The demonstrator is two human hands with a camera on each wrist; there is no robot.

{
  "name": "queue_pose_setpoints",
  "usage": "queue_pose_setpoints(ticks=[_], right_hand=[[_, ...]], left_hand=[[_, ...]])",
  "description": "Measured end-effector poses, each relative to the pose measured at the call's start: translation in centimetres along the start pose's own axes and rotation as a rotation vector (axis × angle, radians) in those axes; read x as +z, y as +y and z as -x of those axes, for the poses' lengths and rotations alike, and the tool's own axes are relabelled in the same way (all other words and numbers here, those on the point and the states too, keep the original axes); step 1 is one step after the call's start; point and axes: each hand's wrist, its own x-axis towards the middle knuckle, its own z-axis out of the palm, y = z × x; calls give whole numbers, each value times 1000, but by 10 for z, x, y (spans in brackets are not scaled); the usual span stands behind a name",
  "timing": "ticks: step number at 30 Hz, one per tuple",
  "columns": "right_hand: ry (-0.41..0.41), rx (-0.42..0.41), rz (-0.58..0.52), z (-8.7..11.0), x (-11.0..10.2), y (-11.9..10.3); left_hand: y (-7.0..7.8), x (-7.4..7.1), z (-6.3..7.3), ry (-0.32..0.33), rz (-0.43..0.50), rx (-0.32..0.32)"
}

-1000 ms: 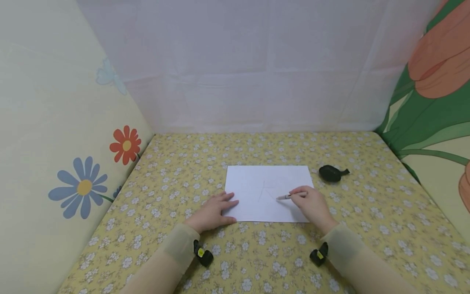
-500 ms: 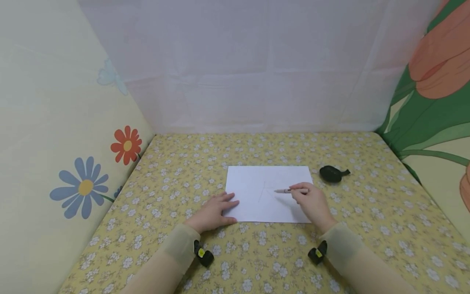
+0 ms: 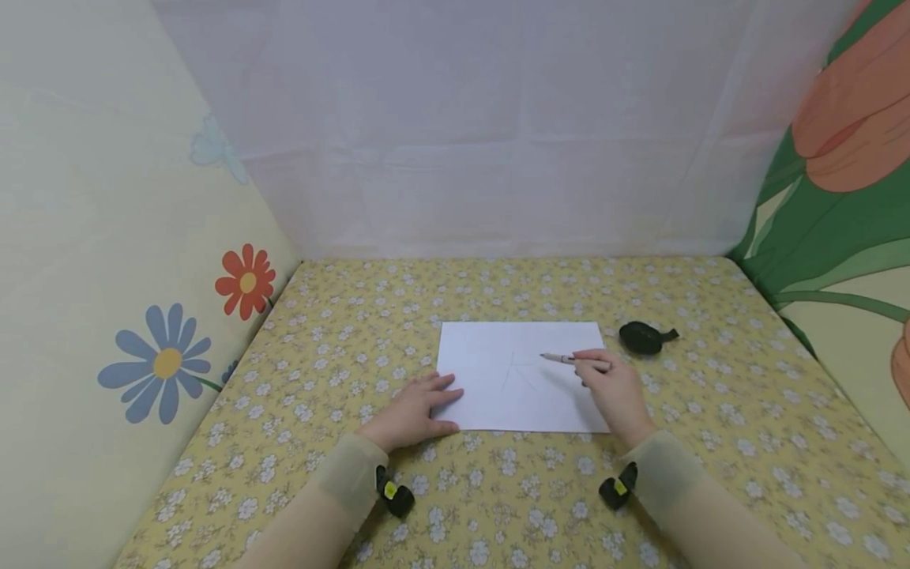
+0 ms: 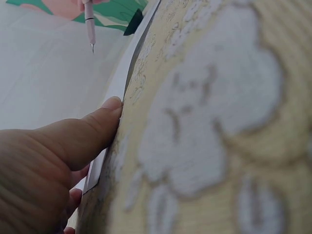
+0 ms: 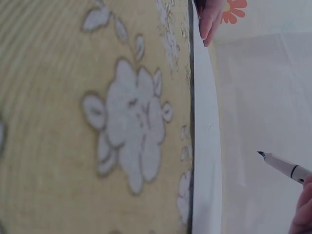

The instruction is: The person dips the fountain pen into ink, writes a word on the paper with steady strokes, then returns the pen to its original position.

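Observation:
A sheet of white paper [image 3: 483, 340] lies on the table, bearing a few faint thin strokes near its middle. My left hand [image 3: 415, 407] rests flat at the paper's lower left, fingers spread over its left edge; the thumb [image 4: 100, 124] lies near the front edge. My right hand [image 3: 613, 387] pinches a slim pale fountain pen [image 5: 280, 165] over the right half of the sheet. Its dark nib points left, and in the right wrist view the tip stands clear of the paper. The left wrist view shows the same pen [image 4: 89, 24] tip-down beyond the sheet.
A black rounded object [image 3: 641, 337] with a short tail lies right of the paper; its kind is unclear. A yellow flowered cloth [image 3: 355, 316] covers the table. A white sheet [image 3: 441, 190] hangs behind, with flower-printed panels at both sides.
My right hand lifts the pen off the lower end of a slanting stroke and moves it up, then slightly right. The stroke now shows uncovered. My left hand stays in place.

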Motion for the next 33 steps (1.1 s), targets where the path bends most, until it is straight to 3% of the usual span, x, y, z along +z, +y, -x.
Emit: queue_pose_setpoints(ticks=[9,21,33], right_hand=[[77,30,-39,-3,-7,3],[200,-6,-161,-10,-14,10],[327,91,-375,-21,-21,18]], left_hand=[[1,0,1,3,4,-1],[-2,2,-1,6,8,-2],[-3,2,-1,8,11,-4]])
